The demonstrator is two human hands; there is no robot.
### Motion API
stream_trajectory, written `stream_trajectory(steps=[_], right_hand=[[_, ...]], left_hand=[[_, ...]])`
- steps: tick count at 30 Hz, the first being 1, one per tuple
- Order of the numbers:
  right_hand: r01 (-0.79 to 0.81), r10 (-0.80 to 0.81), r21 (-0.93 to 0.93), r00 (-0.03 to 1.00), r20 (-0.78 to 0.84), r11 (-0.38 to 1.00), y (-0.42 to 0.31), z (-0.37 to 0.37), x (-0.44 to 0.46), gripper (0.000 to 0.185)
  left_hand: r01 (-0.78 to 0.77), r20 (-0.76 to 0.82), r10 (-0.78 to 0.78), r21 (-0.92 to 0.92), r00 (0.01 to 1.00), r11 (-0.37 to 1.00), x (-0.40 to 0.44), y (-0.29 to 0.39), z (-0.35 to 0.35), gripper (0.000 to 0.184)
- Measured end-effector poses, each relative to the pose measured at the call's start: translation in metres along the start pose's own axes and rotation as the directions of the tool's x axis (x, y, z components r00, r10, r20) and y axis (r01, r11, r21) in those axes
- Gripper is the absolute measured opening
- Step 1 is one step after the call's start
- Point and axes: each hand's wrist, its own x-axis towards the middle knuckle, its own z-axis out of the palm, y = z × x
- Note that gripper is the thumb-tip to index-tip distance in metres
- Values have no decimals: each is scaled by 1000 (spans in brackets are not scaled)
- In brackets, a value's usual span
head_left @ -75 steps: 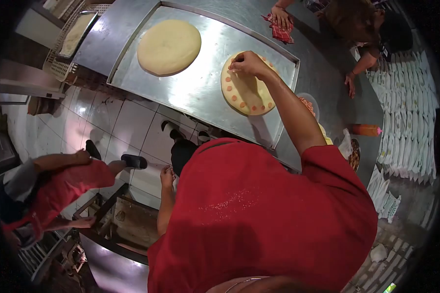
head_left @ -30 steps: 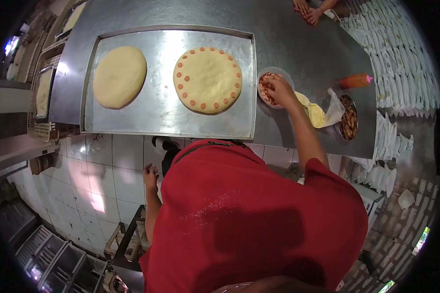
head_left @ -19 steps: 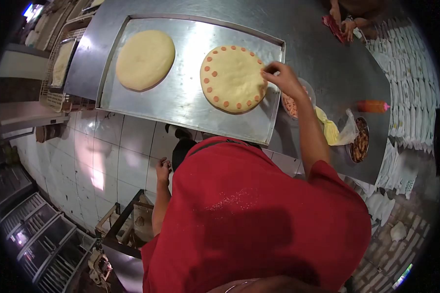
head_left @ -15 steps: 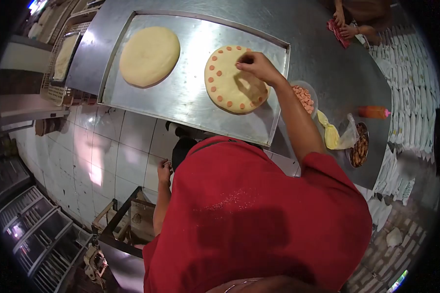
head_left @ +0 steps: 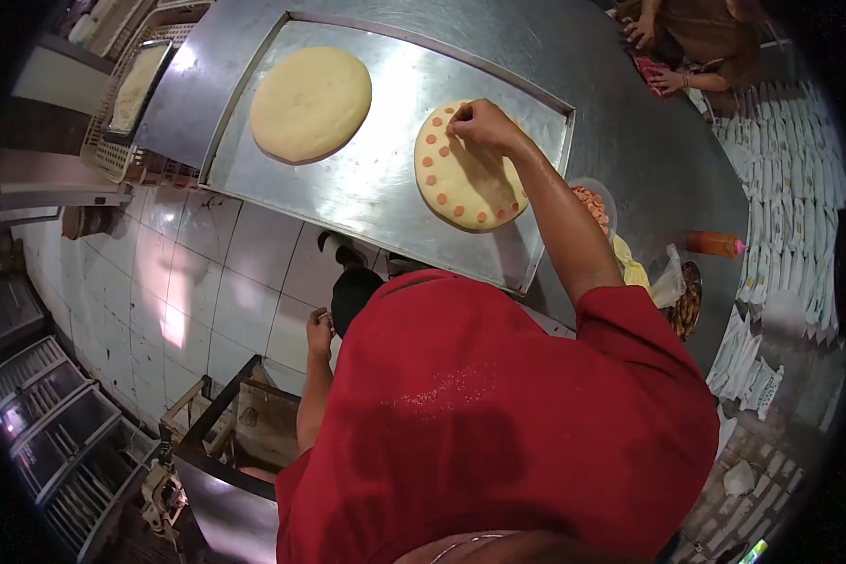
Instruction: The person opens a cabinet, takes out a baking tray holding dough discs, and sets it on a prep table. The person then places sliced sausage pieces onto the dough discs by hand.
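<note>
My right hand (head_left: 479,124) is closed in a pinch over the upper part of a round flat dough (head_left: 475,174). Its fingertips appear to hold a sausage slice, mostly hidden by the fingers. Orange sausage slices (head_left: 430,162) ring the edge of this dough, with one set further in. On the same metal tray (head_left: 357,193), a second round dough (head_left: 310,103) lies plain to the left. Low at my side hangs my left hand (head_left: 320,331), fingers curled; I cannot make out anything inside. Beside my right forearm stands a clear bowl of cut sausage pieces (head_left: 590,205).
A yellow-filled bag (head_left: 630,263), a dish of brown pieces (head_left: 688,305) and an orange sauce bottle (head_left: 714,244) are on the right. Another person's hands (head_left: 665,81) rest at the far right by a red cloth. A crate (head_left: 113,160) holds a pan at left.
The view has shifted, so the tray and doughs sit further right and slightly lower. My right hand stays pinched over the dough, close to its surface. The other person's hands have moved apart.
</note>
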Motion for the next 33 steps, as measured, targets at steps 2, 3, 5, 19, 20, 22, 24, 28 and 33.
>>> stream_trajectory(steps=[2, 3, 5, 19, 20, 22, 24, 28, 33], right_hand=[[19, -17, 36, 998, -59, 999, 2, -4, 0, 26], [30, -25, 54, 996, -89, 998, 3, -6, 1, 26], [18, -12, 56, 994, -108, 998, 7, -13, 3, 27], [118, -169, -147, 898, -406, 982, 18, -30, -16, 26], [99, -155, -151, 894, -420, 984, 26, -42, -25, 26], [95, -140, -116, 855, -500, 989, 46, -79, -62, 25], [53, -101, -102, 822, -560, 993, 89, -114, -104, 25], [-136, 29, -201, 888, -459, 970, 170, -133, -160, 28], [-215, 75, -261, 886, -458, 941, 190, -87, -178, 30]], left_hand=[[-5, 10, 5, -15, 1000, 1000, 3, 4, 0, 38], [-2, 3, 2, -17, 1000, 1000, 2, 10, 1, 38], [5, -10, -6, -17, 1000, 1000, 0, 23, 3, 38], [-44, -12, 44, 29, 999, 999, 0, 32, 2, 36], [-51, -3, 51, 30, 999, 998, -5, 37, 2, 36], [-54, 55, 51, 51, 997, 997, -10, 42, 6, 35], [-5, -11, 6, 42, 1000, 999, -15, 42, 6, 34], [-122, 130, 119, 10, 984, 993, 57, -52, -32, 34], [-97, 56, 91, 115, 994, 989, 12, 30, -9, 34]])
